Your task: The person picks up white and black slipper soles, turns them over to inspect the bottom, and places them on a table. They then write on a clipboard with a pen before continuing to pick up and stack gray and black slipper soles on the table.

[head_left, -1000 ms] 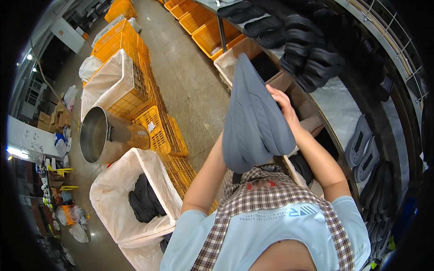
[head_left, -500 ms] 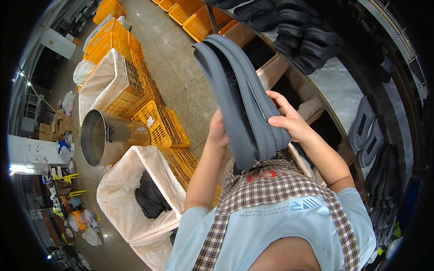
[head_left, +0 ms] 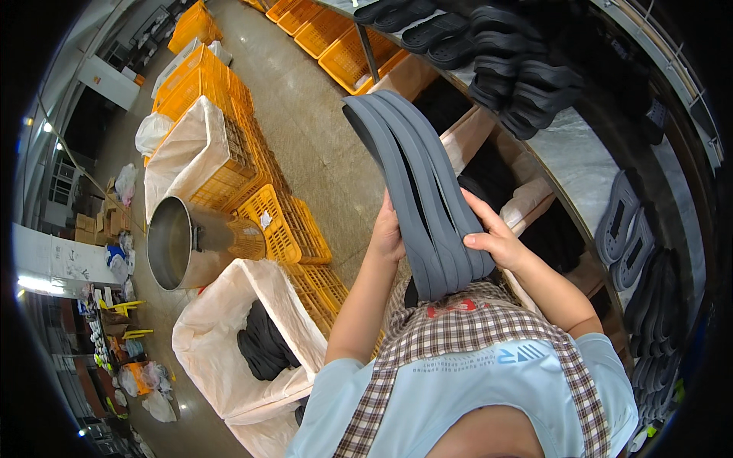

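Note:
A stack of several grey shoe soles (head_left: 420, 183) is held up in front of my checked apron, its layers pressed close with thin dark gaps between them. My left hand (head_left: 389, 231) grips the stack's left side, its fingertips hidden behind the soles. On the right side, my right hand (head_left: 496, 235) clasps the lower half with the thumb laid on the near face. Below and left stands a crate lined with pale cloth (head_left: 206, 328), with dark soles (head_left: 267, 343) inside it.
Dark soles (head_left: 527, 76) are piled on the bench (head_left: 573, 145) at the right, and a lighter grey pair (head_left: 622, 229) lies farther along. Orange crates (head_left: 275, 221) line the left, beside a metal drum (head_left: 172, 244). More orange crates (head_left: 321, 38) stand at the back.
The stack's layers have come closer together; the wide gap beside the left sole has narrowed. Both hands keep their hold, and the view has shifted slightly.

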A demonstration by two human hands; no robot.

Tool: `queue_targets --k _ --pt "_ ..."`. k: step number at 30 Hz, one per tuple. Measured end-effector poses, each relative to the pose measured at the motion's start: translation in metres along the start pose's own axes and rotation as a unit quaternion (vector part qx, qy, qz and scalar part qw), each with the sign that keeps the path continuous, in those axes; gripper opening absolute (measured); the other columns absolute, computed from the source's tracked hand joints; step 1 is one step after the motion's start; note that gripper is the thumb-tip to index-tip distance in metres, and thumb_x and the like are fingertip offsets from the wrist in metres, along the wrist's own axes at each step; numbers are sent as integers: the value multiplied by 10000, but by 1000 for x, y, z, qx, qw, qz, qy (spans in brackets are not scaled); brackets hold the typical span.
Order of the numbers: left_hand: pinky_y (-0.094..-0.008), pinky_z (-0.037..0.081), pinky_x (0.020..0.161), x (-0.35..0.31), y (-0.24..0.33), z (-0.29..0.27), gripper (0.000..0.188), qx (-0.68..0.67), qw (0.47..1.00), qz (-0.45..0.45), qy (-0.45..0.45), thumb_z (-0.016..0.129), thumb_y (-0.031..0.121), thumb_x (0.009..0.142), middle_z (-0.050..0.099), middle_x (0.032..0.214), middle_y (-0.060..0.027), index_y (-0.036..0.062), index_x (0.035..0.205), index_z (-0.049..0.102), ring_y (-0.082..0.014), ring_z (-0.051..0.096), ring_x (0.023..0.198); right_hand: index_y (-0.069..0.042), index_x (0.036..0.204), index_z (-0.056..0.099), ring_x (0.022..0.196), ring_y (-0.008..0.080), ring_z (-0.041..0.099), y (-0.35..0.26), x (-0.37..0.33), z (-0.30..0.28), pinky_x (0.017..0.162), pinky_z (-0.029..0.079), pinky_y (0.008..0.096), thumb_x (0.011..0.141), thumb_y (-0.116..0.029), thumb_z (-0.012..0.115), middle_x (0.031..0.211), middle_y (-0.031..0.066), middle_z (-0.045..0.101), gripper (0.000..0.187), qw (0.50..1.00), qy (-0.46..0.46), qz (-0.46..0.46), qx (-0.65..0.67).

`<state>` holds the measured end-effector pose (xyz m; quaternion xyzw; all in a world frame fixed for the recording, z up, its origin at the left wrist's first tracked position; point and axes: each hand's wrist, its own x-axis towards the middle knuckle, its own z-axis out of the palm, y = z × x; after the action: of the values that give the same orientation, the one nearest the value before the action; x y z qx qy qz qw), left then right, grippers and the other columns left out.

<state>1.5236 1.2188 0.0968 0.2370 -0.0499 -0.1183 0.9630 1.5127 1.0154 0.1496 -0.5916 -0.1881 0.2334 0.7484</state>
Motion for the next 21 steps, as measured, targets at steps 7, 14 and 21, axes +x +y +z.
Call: queue_targets --k 7,14,21 --pt "-382 527 879 2 -6 -2 677 35 999 -27 6 606 108 874 457 1298 -110 134 1414 199 -231 548 1113 -7 1441 227 1368 248 242 12 -11 -8 1113 183 366 798 -155 621 1463 149 275 769 1000 13 -11 -23" --pt "-405 435 971 15 -21 36 828 184 982 13 -42 641 82 828 391 1341 -134 150 1456 105 -268 457 1200 58 1431 91 1363 333 229 -4 -32 -5 1109 207 400 785 -265 705 1447 265 232 948 961 141 -101 -213" --pt "-383 339 1019 41 -94 118 942 457 878 30 -137 666 170 826 262 1414 -177 76 1473 -12 -284 366 1256 12 1440 109 1323 346 291 -37 -79 -51 1084 274 423 650 -93 627 1401 262 289 951 925 365 -30 -100"
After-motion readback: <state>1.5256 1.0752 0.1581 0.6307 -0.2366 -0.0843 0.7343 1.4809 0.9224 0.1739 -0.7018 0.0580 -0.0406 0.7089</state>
